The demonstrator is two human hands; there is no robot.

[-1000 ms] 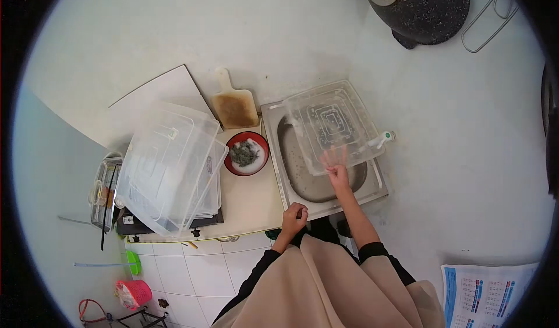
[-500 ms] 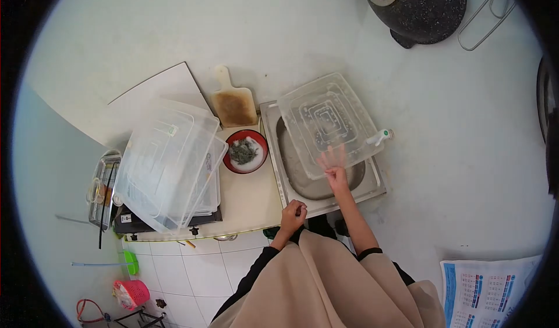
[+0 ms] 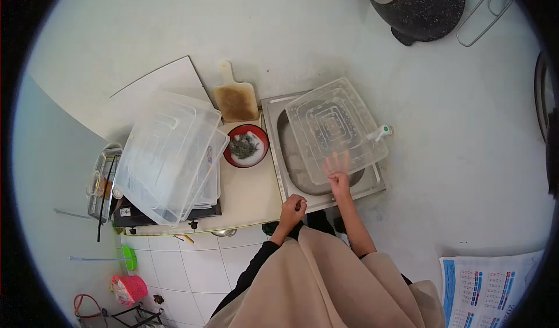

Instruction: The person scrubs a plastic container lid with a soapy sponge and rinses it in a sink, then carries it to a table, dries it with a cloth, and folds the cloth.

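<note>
My right hand point(image 3: 339, 183) grips the near edge of a clear plastic lid point(image 3: 332, 118); its fingers show through the plastic from underneath. Drops and concentric rectangular ridges mark the lid, which is held at a slant over the steel sink point(image 3: 291, 153). Its right side reaches the white tap point(image 3: 379, 133). My left hand point(image 3: 293, 208) is closed in a loose fist by the sink's front edge, with nothing visible in it. To the left of the sink stands a red bowl point(image 3: 265, 154) with white foam and a grey-green scrubbing pad point(image 3: 244, 146).
Several clear plastic boxes or lids point(image 3: 169, 159) are piled on the counter's left side, over a black stove point(image 3: 204, 211). A stained cutting board point(image 3: 236, 102) leans on the wall. A dark pan point(image 3: 425, 13) hangs at upper right. A calendar point(image 3: 483, 287) hangs at lower right.
The lid has shifted slightly right relative to the sink, with my right hand still gripping it. My left hand stays closed in nearly the same place. The whole view has moved a little.
</note>
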